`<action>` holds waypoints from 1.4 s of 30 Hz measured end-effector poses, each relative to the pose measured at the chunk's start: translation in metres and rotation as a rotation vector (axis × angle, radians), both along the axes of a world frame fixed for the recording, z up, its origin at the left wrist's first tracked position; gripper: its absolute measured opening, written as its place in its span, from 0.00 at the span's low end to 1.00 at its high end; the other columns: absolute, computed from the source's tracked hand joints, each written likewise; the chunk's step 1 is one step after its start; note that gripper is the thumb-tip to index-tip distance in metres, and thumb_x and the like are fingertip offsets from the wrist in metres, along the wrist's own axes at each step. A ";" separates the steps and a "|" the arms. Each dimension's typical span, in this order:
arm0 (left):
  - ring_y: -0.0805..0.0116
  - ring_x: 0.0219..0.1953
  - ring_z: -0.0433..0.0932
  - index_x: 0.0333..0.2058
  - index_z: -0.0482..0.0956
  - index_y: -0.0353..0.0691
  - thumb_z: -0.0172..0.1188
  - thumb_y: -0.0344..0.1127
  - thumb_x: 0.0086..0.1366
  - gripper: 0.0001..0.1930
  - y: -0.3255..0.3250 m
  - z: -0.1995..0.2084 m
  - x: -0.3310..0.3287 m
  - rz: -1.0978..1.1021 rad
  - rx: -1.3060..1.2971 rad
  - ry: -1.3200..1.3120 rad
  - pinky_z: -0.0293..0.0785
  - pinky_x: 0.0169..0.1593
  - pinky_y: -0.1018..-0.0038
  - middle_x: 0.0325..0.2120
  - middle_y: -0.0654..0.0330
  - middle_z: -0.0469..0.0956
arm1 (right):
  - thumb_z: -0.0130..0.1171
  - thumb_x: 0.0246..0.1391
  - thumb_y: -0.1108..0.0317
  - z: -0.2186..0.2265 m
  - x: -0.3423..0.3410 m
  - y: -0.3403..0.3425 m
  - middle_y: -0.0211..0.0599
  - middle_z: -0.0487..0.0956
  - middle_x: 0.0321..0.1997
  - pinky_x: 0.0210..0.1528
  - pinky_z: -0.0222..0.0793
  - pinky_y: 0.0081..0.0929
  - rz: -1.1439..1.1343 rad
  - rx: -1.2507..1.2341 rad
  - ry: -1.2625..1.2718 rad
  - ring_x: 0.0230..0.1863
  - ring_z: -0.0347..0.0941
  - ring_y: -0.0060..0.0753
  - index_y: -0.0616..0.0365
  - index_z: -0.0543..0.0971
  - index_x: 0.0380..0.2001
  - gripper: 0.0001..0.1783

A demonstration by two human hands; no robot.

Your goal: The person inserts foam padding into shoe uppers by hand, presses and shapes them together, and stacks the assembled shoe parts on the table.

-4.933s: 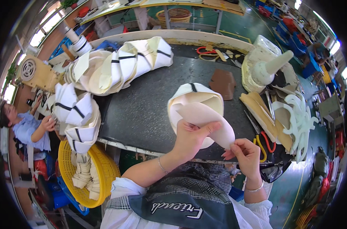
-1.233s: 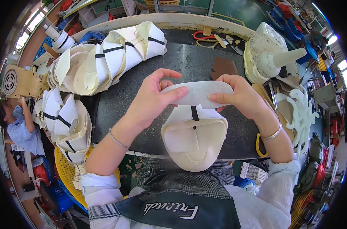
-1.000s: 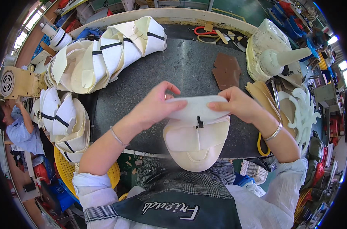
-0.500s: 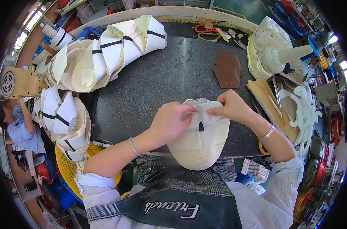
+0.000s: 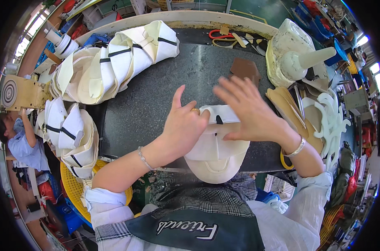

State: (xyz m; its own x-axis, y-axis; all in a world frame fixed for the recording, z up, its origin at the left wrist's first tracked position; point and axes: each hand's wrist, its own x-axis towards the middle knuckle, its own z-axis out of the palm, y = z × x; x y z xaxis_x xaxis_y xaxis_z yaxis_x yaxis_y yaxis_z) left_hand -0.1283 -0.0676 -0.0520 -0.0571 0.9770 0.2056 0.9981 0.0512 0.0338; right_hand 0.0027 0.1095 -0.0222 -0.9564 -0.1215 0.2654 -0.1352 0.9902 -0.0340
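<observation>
A cream shoe upper (image 5: 217,165) lies in front of me at the table's near edge, rounded end toward me. Along its far part runs a white folded band (image 5: 225,113) with a short black tab (image 5: 219,120). My left hand (image 5: 183,127) grips the band's left end between thumb and curled fingers, one finger raised. Over the right side of the upper my right hand (image 5: 255,113) is spread, its fingertips blurred by motion. It appears to hold nothing and hides part of the upper.
Stacked cream uppers with black strips (image 5: 119,56) stand at left, with more uppers (image 5: 73,129) nearer me. A brown piece (image 5: 244,68), red-handled scissors (image 5: 215,34) and a white glue bottle (image 5: 296,62) lie beyond my right hand. At far left sits another person (image 5: 24,138).
The upper's far edge now shows a folded white band, with the black tab on it. My right hand has let go and spread its fingers; my left hand has turned, raising a finger.
</observation>
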 end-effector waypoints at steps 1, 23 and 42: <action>0.59 0.40 0.80 0.33 0.77 0.35 0.60 0.28 0.47 0.12 0.003 0.003 0.002 0.026 0.003 0.044 0.48 0.63 0.46 0.27 0.55 0.80 | 0.72 0.33 0.59 -0.006 0.001 -0.002 0.45 0.78 0.45 0.68 0.47 0.43 0.024 -0.065 -0.050 0.55 0.70 0.45 0.59 0.67 0.56 0.43; 0.49 0.48 0.75 0.53 0.68 0.30 0.70 0.43 0.52 0.34 -0.045 0.032 -0.104 0.542 0.664 -0.348 0.71 0.51 0.64 0.45 0.44 0.75 | 0.62 0.43 0.71 -0.003 -0.066 0.061 0.48 0.78 0.43 0.45 0.70 0.41 -0.372 0.218 0.282 0.44 0.75 0.48 0.61 0.69 0.52 0.29; 0.69 0.34 0.80 0.45 0.73 0.32 0.56 0.28 0.61 0.13 -0.042 0.003 -0.013 0.631 0.387 -1.881 0.79 0.36 0.74 0.36 0.59 0.78 | 0.63 0.47 0.71 -0.004 -0.023 -0.016 0.38 0.80 0.30 0.38 0.72 0.32 -0.257 -0.538 0.456 0.34 0.76 0.39 0.57 0.82 0.32 0.07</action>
State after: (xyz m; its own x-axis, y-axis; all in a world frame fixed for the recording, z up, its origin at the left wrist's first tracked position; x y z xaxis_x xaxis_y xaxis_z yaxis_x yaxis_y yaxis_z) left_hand -0.1416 -0.1097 -0.0494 -0.6571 0.6663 -0.3525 -0.4352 0.0466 0.8991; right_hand -0.0208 0.0935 -0.0264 -0.7183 0.3491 0.6018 -0.0183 0.8552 -0.5180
